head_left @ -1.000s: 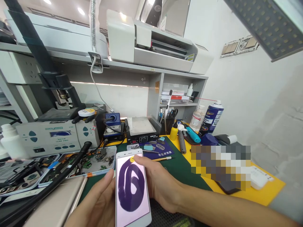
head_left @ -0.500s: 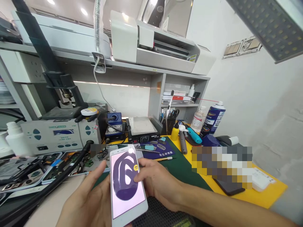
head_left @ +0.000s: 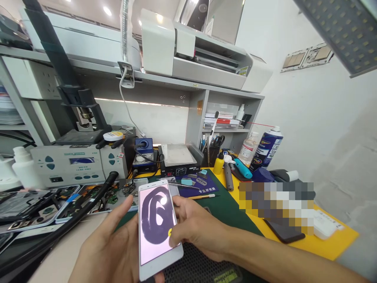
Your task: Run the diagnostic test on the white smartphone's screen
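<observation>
A white smartphone (head_left: pixel 160 257) is held upright and tilted in front of me, its screen lit pink with a thick dark looping stroke and a small yellow mark. My left hand (head_left: pixel 108 243) cradles it from the left and below; the thumb points up beside the phone and a fingertip shows under its bottom edge. My right hand (head_left: pixel 197 230) grips the right edge, with its thumb on the lower right of the screen and its fingers partly hidden behind. Under the hands lies a black perforated mat (head_left: pixel 194 267) on a green work mat (head_left: pixel 226 208).
Left of the hands are trays with circuit boards (head_left: pixel 108 198) and a black hose (head_left: pixel 97 202) from a grey hot-air station (head_left: pixel 79 167). Behind stands a heating plate (head_left: pixel 179 157). To the right are a spray can (head_left: pixel 266 147), a yellow bottle (head_left: pixel 218 164) and a dark phone (head_left: pixel 284 232).
My right thumb has slid down the screen, with the yellow mark beside it lower as well. The dark stroke's shape differs slightly. The whole view has shifted a little.
</observation>
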### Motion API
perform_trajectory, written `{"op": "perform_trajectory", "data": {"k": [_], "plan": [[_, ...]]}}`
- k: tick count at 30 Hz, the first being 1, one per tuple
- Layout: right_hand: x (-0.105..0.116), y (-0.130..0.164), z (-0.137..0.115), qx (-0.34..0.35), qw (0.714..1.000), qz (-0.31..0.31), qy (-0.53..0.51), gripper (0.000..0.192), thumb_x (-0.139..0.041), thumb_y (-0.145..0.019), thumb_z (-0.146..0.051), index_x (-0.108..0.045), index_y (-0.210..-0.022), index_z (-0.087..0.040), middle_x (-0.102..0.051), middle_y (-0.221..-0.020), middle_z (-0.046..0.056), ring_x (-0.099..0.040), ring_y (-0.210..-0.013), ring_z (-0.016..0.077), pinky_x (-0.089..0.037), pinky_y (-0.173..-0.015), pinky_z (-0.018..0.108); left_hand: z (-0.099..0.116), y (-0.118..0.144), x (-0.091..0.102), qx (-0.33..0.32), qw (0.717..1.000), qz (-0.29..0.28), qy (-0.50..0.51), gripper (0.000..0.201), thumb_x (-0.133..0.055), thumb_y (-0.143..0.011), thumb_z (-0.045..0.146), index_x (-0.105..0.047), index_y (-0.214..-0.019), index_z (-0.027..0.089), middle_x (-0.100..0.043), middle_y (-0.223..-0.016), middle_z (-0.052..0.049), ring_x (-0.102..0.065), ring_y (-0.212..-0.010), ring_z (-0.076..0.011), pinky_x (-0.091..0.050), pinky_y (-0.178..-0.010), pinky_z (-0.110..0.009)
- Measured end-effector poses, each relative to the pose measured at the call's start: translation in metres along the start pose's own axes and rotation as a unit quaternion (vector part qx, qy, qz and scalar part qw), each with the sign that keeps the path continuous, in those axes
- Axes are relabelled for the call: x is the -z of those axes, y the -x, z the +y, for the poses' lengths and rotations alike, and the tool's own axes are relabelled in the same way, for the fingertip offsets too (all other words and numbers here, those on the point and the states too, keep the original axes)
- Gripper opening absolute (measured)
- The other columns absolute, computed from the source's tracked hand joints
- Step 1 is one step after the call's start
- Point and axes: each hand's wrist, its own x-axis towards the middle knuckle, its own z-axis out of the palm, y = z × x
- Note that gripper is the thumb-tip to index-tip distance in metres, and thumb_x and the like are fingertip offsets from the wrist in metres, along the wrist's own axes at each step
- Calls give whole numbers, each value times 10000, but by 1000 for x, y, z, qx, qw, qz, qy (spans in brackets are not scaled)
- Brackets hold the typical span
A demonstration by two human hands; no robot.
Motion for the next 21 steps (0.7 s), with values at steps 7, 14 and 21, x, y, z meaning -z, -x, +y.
{"op": "perform_trajectory", "data": {"k": [7, 14, 21], "plan": [[0, 2, 1, -10, 999, 4, 44, 672, -828, -452, -94, -526, -1046, -185, -634, -828, -47, -601, -721, 142, -431, -617, 246, -4, -1, -4, -4, 997, -71, 29, 564, -479, -949, 555, -575, -1401, 233, -751, -978, -102, -667, -795, -264, -592, -601, -395], [-3, 7, 5, 5, 998, -3, 64, 846, -862, -472, -50, -444, -1192, -196, -636, -869, -49, -600, -731, 125, -470, -681, 260, -7, 2, -11, -7, 994, -105, 33, 405, -612, -887, 548, -705, -1244, 382, -739, -1054, -72, -640, -939, -248, -571, -695, -314], [-7, 10, 9, 29, 996, -10, 83, 763, -863, -521, -34, -439, -1130, -207, -635, -851, -69, -588, -679, 95, -471, -639, 226, -12, -3, 3, 8, 997, -80, 11, 536, -693, -789, 623, -659, -1291, 440, -681, -1275, -2, -571, -1127, -296, -566, -744, -331]]}}
